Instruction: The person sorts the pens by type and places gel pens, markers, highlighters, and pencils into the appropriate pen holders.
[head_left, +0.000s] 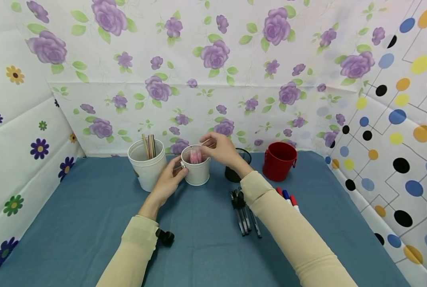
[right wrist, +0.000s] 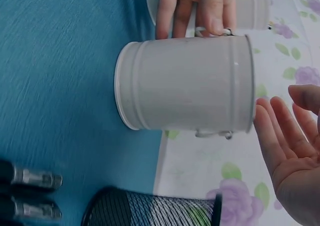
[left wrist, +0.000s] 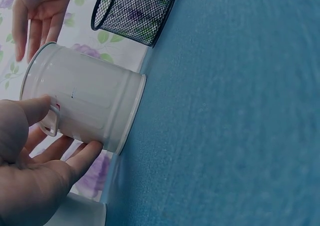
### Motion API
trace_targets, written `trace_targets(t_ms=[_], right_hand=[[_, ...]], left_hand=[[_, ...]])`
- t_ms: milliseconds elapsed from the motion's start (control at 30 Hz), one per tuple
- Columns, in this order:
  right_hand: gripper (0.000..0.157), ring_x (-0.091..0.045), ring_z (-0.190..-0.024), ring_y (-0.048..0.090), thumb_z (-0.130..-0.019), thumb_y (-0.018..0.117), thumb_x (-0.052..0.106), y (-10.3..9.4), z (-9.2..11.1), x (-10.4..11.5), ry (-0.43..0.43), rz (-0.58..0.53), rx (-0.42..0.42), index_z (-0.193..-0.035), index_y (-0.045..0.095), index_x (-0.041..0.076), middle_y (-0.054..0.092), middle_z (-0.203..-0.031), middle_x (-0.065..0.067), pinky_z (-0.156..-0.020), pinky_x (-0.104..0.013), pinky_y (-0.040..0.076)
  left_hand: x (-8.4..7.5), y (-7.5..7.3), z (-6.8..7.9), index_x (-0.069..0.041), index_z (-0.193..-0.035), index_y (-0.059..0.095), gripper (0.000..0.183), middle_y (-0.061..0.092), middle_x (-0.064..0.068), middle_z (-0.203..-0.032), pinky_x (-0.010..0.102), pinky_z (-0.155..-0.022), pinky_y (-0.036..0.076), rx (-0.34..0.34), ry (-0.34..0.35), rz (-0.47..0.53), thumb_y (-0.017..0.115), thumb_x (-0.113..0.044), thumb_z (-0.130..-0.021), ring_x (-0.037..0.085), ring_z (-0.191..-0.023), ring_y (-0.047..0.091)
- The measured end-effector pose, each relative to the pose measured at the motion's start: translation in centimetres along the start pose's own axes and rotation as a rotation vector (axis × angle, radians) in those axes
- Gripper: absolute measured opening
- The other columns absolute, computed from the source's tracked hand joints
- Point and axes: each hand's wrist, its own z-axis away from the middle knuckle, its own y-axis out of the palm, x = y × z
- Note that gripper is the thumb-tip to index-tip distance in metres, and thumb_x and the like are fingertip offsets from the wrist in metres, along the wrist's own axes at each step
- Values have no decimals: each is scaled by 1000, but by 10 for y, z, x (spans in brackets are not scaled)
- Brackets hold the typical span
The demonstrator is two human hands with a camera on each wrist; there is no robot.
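A small white metal bucket (head_left: 197, 175) stands upright on the blue cloth, with pink items (head_left: 195, 156) inside; their kind is unclear. My left hand (head_left: 168, 179) holds the bucket's left side. In the left wrist view its thumb presses near the small side handle (left wrist: 54, 123) and the fingers lie along the wall. Over the right part of the rim is my right hand (head_left: 222, 151), fingers loosely bent. Nothing shows in that hand (right wrist: 295, 146) in the right wrist view, where the fingertips are close beside the bucket's mouth.
Left of the small bucket is a larger white bucket (head_left: 147, 171) with several thin sticks (head_left: 151, 146). A black mesh holder (head_left: 232, 175) and a red bucket (head_left: 279, 163) stand to the right. Black pens (head_left: 244, 217) and capped markers (head_left: 286, 195) lie near the right forearm.
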Motion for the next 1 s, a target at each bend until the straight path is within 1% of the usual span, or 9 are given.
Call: trace_targets(t_ms=[67, 167, 300, 500, 633, 767, 867, 933, 1000], right_hand=[[19, -23, -97, 75, -104, 72, 19, -6, 5, 0, -9, -19, -7, -122, 71, 12, 77, -110, -8, -83, -37, 64], [19, -24, -95, 76, -104, 72, 19, -17, 13, -3, -14, -37, -18, -121, 71, 12, 76, -111, -9, -83, -36, 65], [18, -22, -94, 76, -104, 72, 20, -31, 25, -8, -4, -34, -36, -121, 70, 12, 76, -112, -8, -84, -36, 65], [20, -20, -98, 74, -104, 73, 25, -47, 48, -10, 14, 8, -45, -121, 70, 17, 76, -115, -4, -90, -41, 63], [23, -20, -102, 72, -103, 74, 27, -57, 65, -11, 32, 39, -55, -123, 70, 17, 75, -117, -3, -91, -44, 62], [26, -21, -100, 72, -103, 75, 28, -66, 79, -11, 38, 61, -76, -125, 71, 16, 75, -117, -2, -88, -45, 62], [25, -19, -98, 73, -102, 77, 27, -72, 89, -10, 32, 92, -97, -124, 72, 16, 76, -114, -1, -88, -45, 62], [26, -18, -98, 73, -101, 77, 26, -75, 96, -10, 37, 101, -104, -124, 71, 15, 76, -113, 0, -89, -45, 61], [26, -17, -99, 73, -101, 77, 26, -79, 103, -10, 42, 108, -111, -125, 71, 15, 76, -112, 1, -90, -45, 61]], left_hand=[[-1, 0, 1, -6, -166, 31, 60, 38, 24, -165, 58, -125, 34, -4, 3, -6, 56, -15, -113, 43, -153, 38], [-1, 0, 1, -5, -166, 30, 61, 36, 24, -166, 58, -125, 34, -1, 7, -20, 56, -16, -113, 44, -153, 37], [-3, -1, 2, -5, -167, 28, 62, 34, 23, -168, 58, -126, 33, 10, 9, -50, 55, -17, -113, 44, -155, 35], [-6, -1, 3, -7, -167, 27, 64, 34, 20, -169, 57, -125, 34, -6, 33, -88, 57, -19, -112, 41, -156, 33], [-10, -1, 3, -7, -168, 25, 66, 33, 20, -169, 58, -125, 34, -14, 59, -96, 58, -19, -112, 42, -157, 31], [-16, -1, 3, -4, -168, 24, 67, 33, 22, -169, 60, -125, 33, -13, 88, -102, 58, -19, -112, 44, -157, 31], [-21, -1, 4, -5, -168, 23, 68, 33, 22, -169, 60, -126, 31, -15, 99, -106, 58, -19, -112, 42, -157, 30], [-24, -1, 5, -5, -168, 23, 69, 32, 21, -170, 60, -126, 30, -15, 111, -116, 59, -19, -111, 41, -158, 30], [-27, 0, 5, -6, -169, 23, 70, 31, 20, -171, 60, -126, 31, -18, 117, -151, 61, -19, -111, 39, -157, 31]])
